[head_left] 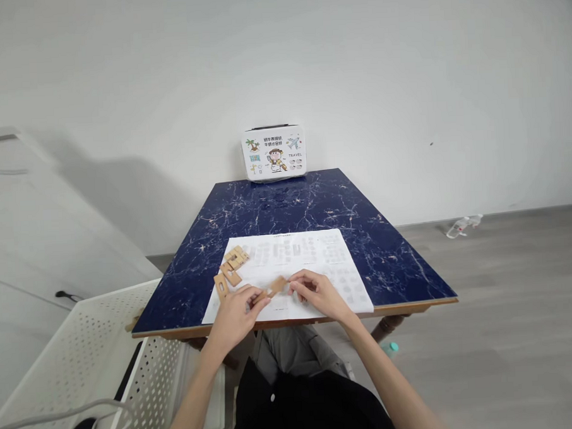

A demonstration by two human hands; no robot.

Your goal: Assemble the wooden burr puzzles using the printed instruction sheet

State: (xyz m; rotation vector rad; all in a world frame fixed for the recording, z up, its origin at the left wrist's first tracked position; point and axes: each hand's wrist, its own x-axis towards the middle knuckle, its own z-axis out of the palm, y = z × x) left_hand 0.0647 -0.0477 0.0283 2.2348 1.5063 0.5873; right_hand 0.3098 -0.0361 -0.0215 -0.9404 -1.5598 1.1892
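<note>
Standing by the wall: one person at the blue marbled bench (387, 254), both bare hands working over the near edge. White printed sheet (294, 309) lies along that edge, roughly centered; print too faint to read from here. Left hand (236, 311) has thumb and fingers pinched on the left end of a small wooden piece (278, 284), low over the sheet, a bit in from the bench's near edge. Piece is motion-blurred, can't tell if it's one or two stuck together. Right hand (320, 294) is at the piece's right end, fingers curled, thumb under; can't tell whether the tips grip it or sit just beside it. Toward the sheet's left edge: a slotted piece (217, 284) right by the left hand, a second slotted plate (234, 279) just beyond, then a cluster of wooden blocks (237, 257) near the far left corner of the sheet. White cartoon case (274, 153) stands upright at the bench's far edge, by the wall. White perforated basket (147, 397) below the near left corner. Plastic bottle (457, 227) lies on the floor, well off the right edge.
</note>
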